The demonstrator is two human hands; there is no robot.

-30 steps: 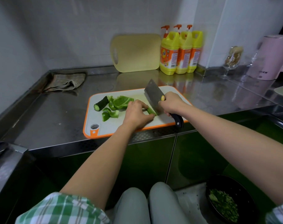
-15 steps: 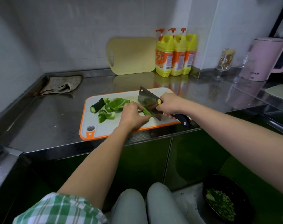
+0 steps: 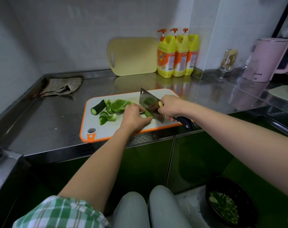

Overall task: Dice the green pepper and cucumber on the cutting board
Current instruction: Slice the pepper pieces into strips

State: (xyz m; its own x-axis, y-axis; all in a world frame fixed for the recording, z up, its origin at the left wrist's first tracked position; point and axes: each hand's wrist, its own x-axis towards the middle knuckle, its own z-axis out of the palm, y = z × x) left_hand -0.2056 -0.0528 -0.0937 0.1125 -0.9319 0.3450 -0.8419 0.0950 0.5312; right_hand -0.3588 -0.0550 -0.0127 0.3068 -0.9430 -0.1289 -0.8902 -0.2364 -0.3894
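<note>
Nearest, a black round bowl (image 3: 211, 186) holding finely chopped green bits sits low on the right, beside the person's knees. Above it, on the steel counter (image 3: 41, 125), lies a white plastic cutting board with an orange rim (image 3: 107, 130). The left hand (image 3: 134, 117) curls its fingers over a narrow green pepper strip (image 3: 148, 114), pinning it to the board. Just beside it, the right hand (image 3: 170, 106) is wrapped around the dark handle of a broad steel cleaver (image 3: 148, 104), whose blade stands against the strip. Further left on the board lie loose green pepper pieces (image 3: 118, 105) and a dark cucumber stub (image 3: 98, 107). Beyond, a crumpled beige cloth (image 3: 62, 87) lies in the corner, while a pale yellow board (image 3: 133, 56) leans on the wall next to 3 yellow pump bottles (image 3: 177, 55). A pink kettle (image 3: 268, 60) stands at far right.
</note>
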